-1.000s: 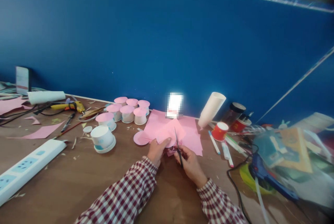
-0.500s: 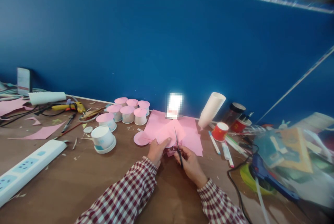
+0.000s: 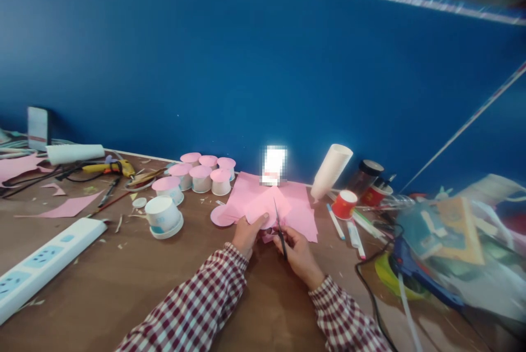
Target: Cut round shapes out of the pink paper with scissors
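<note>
My left hand (image 3: 248, 232) pinches a piece of pink paper (image 3: 263, 205) with the thumb on top. Dark-handled scissors (image 3: 279, 226) are in my right hand (image 3: 299, 249), their blades pointing away from me along the right part of that paper. Whether the blades are biting into the paper I cannot tell. Beneath both hands' work lie larger pink sheets (image 3: 302, 204). A round pink paper disc (image 3: 222, 216) rests left of my left hand. Several paper cups topped with pink discs (image 3: 201, 174) stand further left, and a white cup (image 3: 162, 214) sits nearer me.
A white power strip (image 3: 49, 261) and a yellow glue gun (image 3: 109, 167) lie left. On the right are a leaning stack of white cups (image 3: 332, 170), a red cup (image 3: 344, 204), markers (image 3: 355, 238), a blue glue gun (image 3: 423, 275) and plastic bags. A blue wall (image 3: 246, 78) rises behind.
Both hands keep nearly the same pose on the paper and scissors. The view has shifted slightly, with things on the right appearing a little further left.
</note>
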A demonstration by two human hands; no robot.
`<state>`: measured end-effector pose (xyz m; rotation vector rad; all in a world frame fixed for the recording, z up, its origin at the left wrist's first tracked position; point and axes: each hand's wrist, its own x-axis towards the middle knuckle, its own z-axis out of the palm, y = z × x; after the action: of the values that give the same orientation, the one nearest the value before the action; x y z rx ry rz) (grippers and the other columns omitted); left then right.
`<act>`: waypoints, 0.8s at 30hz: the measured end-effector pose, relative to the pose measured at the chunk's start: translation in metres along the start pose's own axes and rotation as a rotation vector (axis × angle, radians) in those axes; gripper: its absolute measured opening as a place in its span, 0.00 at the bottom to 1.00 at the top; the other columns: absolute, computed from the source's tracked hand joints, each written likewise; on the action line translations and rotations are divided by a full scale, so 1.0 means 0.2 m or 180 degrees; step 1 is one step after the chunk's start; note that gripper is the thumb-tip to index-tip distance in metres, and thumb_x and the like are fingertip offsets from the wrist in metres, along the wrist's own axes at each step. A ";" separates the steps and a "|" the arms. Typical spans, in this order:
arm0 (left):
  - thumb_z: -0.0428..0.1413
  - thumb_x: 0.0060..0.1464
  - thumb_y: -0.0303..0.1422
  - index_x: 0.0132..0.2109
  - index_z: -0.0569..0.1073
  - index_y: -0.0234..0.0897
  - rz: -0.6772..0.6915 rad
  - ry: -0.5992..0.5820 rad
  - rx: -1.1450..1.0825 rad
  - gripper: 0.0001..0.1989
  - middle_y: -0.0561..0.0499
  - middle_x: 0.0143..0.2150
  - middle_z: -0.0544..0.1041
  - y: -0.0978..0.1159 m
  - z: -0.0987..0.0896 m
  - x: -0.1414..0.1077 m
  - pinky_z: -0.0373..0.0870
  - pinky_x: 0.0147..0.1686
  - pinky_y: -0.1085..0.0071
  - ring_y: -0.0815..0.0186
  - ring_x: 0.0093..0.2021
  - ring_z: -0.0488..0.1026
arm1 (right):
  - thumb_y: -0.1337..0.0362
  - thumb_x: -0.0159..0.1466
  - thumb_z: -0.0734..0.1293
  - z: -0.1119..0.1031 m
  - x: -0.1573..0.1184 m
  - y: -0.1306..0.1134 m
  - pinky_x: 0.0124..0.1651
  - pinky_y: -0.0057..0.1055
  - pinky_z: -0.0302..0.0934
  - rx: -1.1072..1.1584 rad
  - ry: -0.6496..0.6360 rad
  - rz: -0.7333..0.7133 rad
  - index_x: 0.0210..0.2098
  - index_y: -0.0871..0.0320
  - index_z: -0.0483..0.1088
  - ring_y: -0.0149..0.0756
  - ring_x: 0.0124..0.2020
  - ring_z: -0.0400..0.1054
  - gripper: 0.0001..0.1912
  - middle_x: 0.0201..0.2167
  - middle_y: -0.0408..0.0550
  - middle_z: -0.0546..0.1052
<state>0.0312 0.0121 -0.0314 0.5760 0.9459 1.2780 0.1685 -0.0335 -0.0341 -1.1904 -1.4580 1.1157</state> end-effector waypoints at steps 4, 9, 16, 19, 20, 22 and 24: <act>0.70 0.32 0.35 0.39 0.74 0.28 0.0076 -0.0083 0.0023 0.25 0.44 0.30 0.79 0.00 0.00 0.00 0.69 0.21 0.72 0.65 0.24 0.74 | 0.53 0.59 0.68 0.00 0.01 -0.01 0.24 0.24 0.54 0.0005 -0.0011 -0.0045 0.42 0.62 0.73 0.29 0.24 0.58 0.19 0.23 0.42 0.66; 0.69 0.30 0.34 0.38 0.75 0.28 0.0206 -0.0115 0.0102 0.25 0.45 0.32 0.79 0.00 0.00 0.00 0.73 0.26 0.69 0.64 0.26 0.75 | 0.54 0.59 0.68 0.00 0.01 0.00 0.24 0.24 0.53 0.0006 0.0028 -0.0062 0.42 0.62 0.73 0.28 0.23 0.57 0.19 0.22 0.41 0.65; 0.69 0.30 0.33 0.37 0.75 0.29 0.0230 -0.0107 0.0115 0.23 0.48 0.28 0.78 0.01 0.01 -0.01 0.71 0.23 0.70 0.65 0.25 0.74 | 0.53 0.59 0.68 0.00 0.01 0.03 0.24 0.24 0.54 -0.0032 0.0059 -0.0080 0.43 0.61 0.72 0.28 0.23 0.57 0.20 0.22 0.41 0.65; 0.69 0.31 0.32 0.35 0.75 0.29 0.0302 -0.0044 0.0167 0.21 0.48 0.27 0.78 0.00 0.01 -0.01 0.70 0.22 0.73 0.66 0.24 0.74 | 0.52 0.58 0.68 0.00 0.01 0.03 0.25 0.25 0.56 0.0111 0.0032 -0.0012 0.43 0.61 0.72 0.29 0.23 0.59 0.20 0.22 0.41 0.67; 0.69 0.32 0.33 0.35 0.75 0.29 0.0315 -0.0082 0.0146 0.21 0.48 0.27 0.78 0.00 0.01 0.00 0.70 0.22 0.73 0.66 0.24 0.75 | 0.51 0.57 0.68 0.00 0.01 0.03 0.25 0.25 0.56 0.0169 0.0002 0.0030 0.43 0.61 0.72 0.29 0.23 0.59 0.21 0.21 0.41 0.66; 0.69 0.32 0.33 0.35 0.75 0.29 0.0323 -0.0105 0.0157 0.20 0.48 0.28 0.78 -0.01 0.00 0.00 0.70 0.22 0.73 0.66 0.25 0.75 | 0.50 0.57 0.68 0.00 0.01 0.02 0.24 0.25 0.56 0.0257 0.0005 0.0098 0.43 0.62 0.72 0.28 0.22 0.59 0.22 0.20 0.40 0.66; 0.69 0.32 0.33 0.35 0.75 0.29 0.0343 -0.0085 0.0193 0.20 0.48 0.29 0.78 -0.01 0.00 0.00 0.70 0.22 0.73 0.67 0.25 0.74 | 0.50 0.57 0.69 0.00 0.01 0.02 0.24 0.25 0.56 0.0329 0.0013 0.0110 0.42 0.61 0.72 0.28 0.22 0.60 0.22 0.21 0.40 0.66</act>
<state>0.0318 0.0123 -0.0337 0.6978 0.9445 1.3379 0.1692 -0.0303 -0.0384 -1.1486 -1.3644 1.1969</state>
